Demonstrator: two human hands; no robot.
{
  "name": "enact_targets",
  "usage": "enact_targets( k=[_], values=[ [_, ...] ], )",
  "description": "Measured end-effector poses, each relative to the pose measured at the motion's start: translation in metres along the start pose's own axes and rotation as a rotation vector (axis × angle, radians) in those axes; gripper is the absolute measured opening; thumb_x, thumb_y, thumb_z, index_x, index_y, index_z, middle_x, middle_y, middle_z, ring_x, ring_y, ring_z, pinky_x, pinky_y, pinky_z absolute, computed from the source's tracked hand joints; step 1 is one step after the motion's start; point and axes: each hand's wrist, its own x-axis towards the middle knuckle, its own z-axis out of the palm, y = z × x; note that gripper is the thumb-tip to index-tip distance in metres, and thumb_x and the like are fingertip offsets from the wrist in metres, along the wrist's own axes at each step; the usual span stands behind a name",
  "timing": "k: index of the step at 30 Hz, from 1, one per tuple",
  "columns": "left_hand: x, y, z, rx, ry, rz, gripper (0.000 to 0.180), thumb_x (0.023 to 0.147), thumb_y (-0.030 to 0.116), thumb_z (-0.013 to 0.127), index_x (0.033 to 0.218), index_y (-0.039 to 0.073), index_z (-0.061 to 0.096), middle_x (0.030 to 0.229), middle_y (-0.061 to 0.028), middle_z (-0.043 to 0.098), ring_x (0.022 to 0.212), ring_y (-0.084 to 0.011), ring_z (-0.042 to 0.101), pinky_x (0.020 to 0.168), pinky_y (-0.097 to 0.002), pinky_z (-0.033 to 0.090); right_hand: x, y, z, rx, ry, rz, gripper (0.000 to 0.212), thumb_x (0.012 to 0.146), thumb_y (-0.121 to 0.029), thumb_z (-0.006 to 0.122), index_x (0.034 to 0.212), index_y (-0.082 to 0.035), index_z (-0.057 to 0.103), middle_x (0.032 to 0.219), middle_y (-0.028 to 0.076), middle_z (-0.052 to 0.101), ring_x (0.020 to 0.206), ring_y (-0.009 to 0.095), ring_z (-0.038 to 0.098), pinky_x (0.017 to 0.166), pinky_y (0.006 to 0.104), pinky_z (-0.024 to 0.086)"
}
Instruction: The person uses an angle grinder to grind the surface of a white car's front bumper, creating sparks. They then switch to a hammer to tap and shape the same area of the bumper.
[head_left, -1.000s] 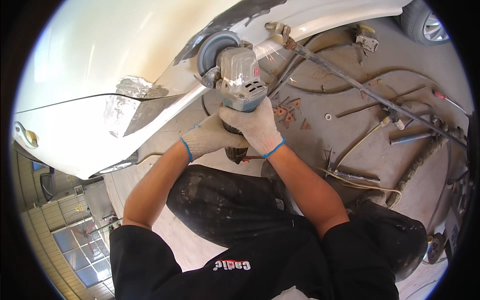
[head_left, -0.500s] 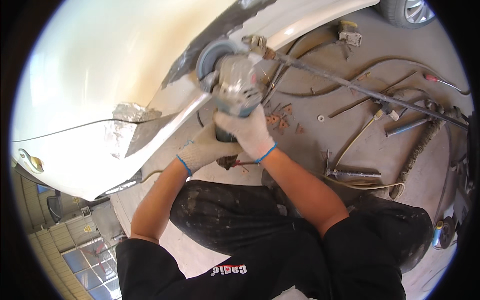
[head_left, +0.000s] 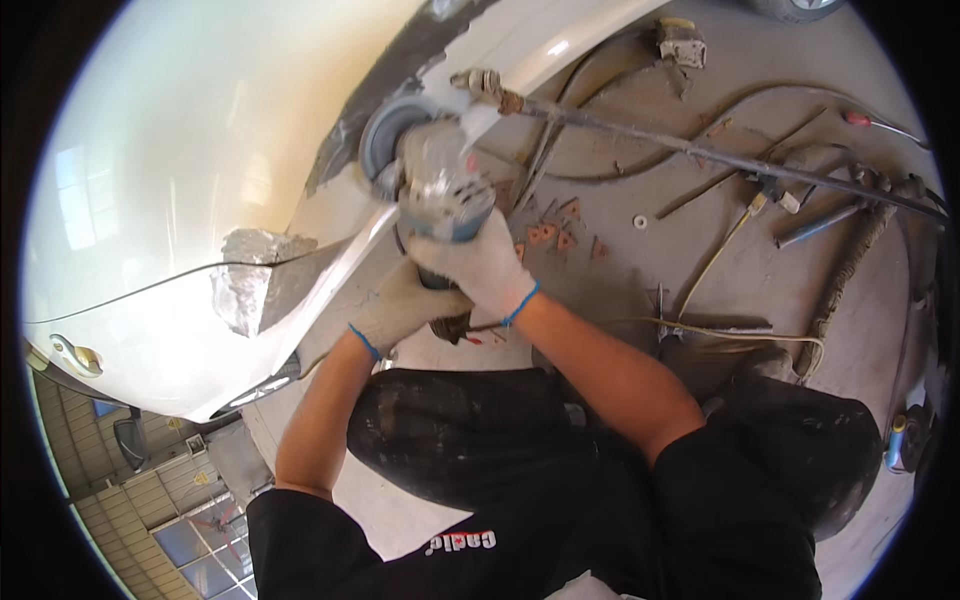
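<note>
Both my hands, in pale knitted gloves with blue cuffs, grip an angle grinder (head_left: 445,185). My right hand (head_left: 485,265) closes around its body just behind the grey head. Lower down, my left hand (head_left: 400,308) is wrapped around the rear part, mostly covering it. The round grey disc (head_left: 385,140) sits tilted at the white car body (head_left: 190,130), by a strip of bared dark metal (head_left: 365,120). Whether the disc touches the metal I cannot tell. Another bared patch (head_left: 250,280) lies farther left, across the panel seam.
A long metal rod (head_left: 690,150) slants across the right, its clamp-like end (head_left: 485,85) by the car's lower edge. Cables and hoses (head_left: 600,178), several copper-coloured triangular pieces (head_left: 545,235), a washer (head_left: 640,222) and a red-handled tool (head_left: 858,118) lie on the floor. My bent knee (head_left: 450,420) is close below.
The grinder and both hands have shifted left and slightly down in the picture. The whole view has also turned a little. My hold on the grinder stays the same.
</note>
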Motion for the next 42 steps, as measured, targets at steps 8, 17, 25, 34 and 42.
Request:
enact_targets(
  k=[8, 17, 25, 34, 42],
  values=[
    [-0.007, 0.001, 0.002, 0.032, 0.01, 0.054, 0.05, 0.074, 0.018, 0.083, 0.115, -0.003, 0.064, 0.104, -0.0104, 0.07, 0.095, -0.0169, 0.067, 0.084, -0.0315, 0.054, -0.009, -0.008, 0.006, 0.068, -0.001, -0.003, 0.041, 0.076, -0.008, 0.076, 0.115, -0.001, 0.065, 0.11, 0.002, 0.067, 0.101, 0.009, 0.061, 0.09, 0.0282, 0.05],
    [-0.006, -0.008, -0.003, 0.117, -0.02, 0.004, 0.059, 0.073, 0.014, 0.085, 0.123, -0.004, 0.059, 0.115, -0.0127, 0.067, 0.108, -0.0207, 0.063, 0.094, -0.0343, 0.051, -0.01, -0.002, 0.004, 0.053, -0.005, 0.032, 0.041, 0.078, -0.008, 0.075, 0.117, -0.001, 0.067, 0.105, 0.001, 0.067, 0.097, 0.008, 0.06, 0.087, 0.0277, 0.05],
    [-0.006, -0.004, 0.0, 0.108, 0.029, 0.055, 0.047, 0.074, 0.022, 0.082, 0.111, -0.003, 0.066, 0.097, -0.0082, 0.07, 0.087, -0.014, 0.065, 0.077, -0.0302, 0.053, -0.01, -0.009, 0.004, 0.002, -0.021, 0.074, 0.037, 0.079, -0.009, 0.073, 0.114, -0.002, 0.066, 0.107, 0.001, 0.067, 0.099, 0.011, 0.06, 0.091, 0.0287, 0.049],
    [-0.003, -0.009, -0.006, 0.123, -0.046, -0.012, 0.05, 0.075, 0.014, 0.082, 0.117, -0.002, 0.062, 0.101, -0.0082, 0.069, 0.096, -0.0176, 0.065, 0.085, -0.0317, 0.053, -0.008, 0.0, -0.001, 0.094, -0.034, 0.161, 0.043, 0.077, -0.009, 0.076, 0.118, -0.002, 0.063, 0.11, 0.001, 0.065, 0.099, 0.01, 0.06, 0.089, 0.0279, 0.05],
    [-0.012, 0.025, 0.002, 0.071, 0.059, -0.071, 0.05, 0.076, 0.018, 0.083, 0.116, -0.002, 0.062, 0.102, -0.0089, 0.07, 0.094, -0.016, 0.066, 0.081, -0.0312, 0.055, 0.001, -0.034, 0.006, 0.121, 0.019, 0.062, 0.043, 0.074, -0.015, 0.079, 0.111, 0.001, 0.064, 0.1, 0.004, 0.068, 0.091, 0.011, 0.062, 0.082, 0.0287, 0.052]
  ],
)
